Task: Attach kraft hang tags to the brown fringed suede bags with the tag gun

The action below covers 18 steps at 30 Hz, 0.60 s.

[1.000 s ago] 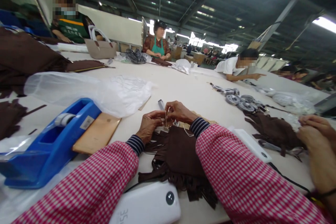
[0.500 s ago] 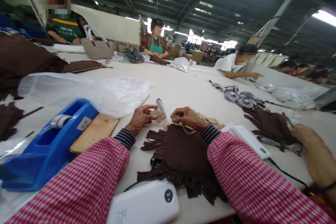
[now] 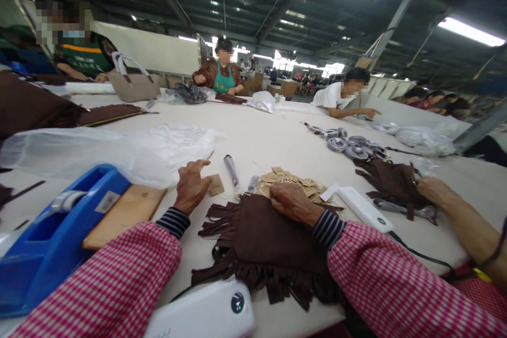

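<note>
A dark brown fringed bag (image 3: 273,237) lies flat in front of me. My right hand (image 3: 295,202) is closed at its upper edge, with fingertips partly hidden. To the left, my left hand (image 3: 192,187) hovers open, thumb and forefinger apart. A tan paper tag (image 3: 216,185) is right beside its fingertips, its string running toward the bag's top left corner. Just behind my right hand spreads a pile of tan tags (image 3: 304,182) with white strings. A wrapped grey, dark-ended strap-like piece (image 3: 231,170) lies between my hands.
A blue tape dispenser (image 3: 67,222) and a tan board (image 3: 127,214) are at left. White power banks (image 3: 209,311) lie in front and at right (image 3: 364,208). Coiled grey straps (image 3: 344,142) sit farther back. A co-worker's hand (image 3: 435,190) touches another brown fringed piece (image 3: 392,182).
My left hand has let go of the tan tag and moved left with fingers spread. My right hand has left the white string and come down onto the bag's upper edge.
</note>
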### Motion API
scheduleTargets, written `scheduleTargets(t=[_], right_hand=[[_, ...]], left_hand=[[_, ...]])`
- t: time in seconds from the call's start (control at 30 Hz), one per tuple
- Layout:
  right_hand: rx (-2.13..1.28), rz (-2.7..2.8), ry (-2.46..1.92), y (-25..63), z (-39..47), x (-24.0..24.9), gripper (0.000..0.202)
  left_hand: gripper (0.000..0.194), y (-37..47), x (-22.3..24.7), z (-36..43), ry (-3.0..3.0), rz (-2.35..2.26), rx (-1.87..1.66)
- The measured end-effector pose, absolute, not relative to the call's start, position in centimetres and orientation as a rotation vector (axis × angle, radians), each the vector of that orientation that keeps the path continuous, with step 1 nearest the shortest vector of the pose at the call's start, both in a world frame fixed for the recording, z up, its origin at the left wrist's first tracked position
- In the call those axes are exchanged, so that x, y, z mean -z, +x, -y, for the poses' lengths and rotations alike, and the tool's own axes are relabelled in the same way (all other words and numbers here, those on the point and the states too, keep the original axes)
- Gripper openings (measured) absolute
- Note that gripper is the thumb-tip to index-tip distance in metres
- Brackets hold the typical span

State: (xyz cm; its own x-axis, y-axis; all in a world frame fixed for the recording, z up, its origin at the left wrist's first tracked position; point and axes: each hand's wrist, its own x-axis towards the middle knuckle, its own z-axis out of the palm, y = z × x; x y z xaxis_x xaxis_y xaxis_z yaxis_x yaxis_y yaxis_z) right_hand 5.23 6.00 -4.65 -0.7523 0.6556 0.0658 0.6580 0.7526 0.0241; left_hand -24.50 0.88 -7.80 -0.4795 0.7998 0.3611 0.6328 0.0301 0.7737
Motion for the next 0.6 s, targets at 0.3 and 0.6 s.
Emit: scheduleTargets(t=[0.3,0.6], right_hand=[[-0.224,2.387,-1.332,15.1,-12.5,2.1,0.020],[-0.933,2.070,-1.552,25.5,1.2,6.3,0.049]], left_hand=[[0.050,-20.0,4.9,3.8,1.528,-1.674,-0.628],[0.049,-16.9,7.0,2.8,1.435,-1.619,-0.630]])
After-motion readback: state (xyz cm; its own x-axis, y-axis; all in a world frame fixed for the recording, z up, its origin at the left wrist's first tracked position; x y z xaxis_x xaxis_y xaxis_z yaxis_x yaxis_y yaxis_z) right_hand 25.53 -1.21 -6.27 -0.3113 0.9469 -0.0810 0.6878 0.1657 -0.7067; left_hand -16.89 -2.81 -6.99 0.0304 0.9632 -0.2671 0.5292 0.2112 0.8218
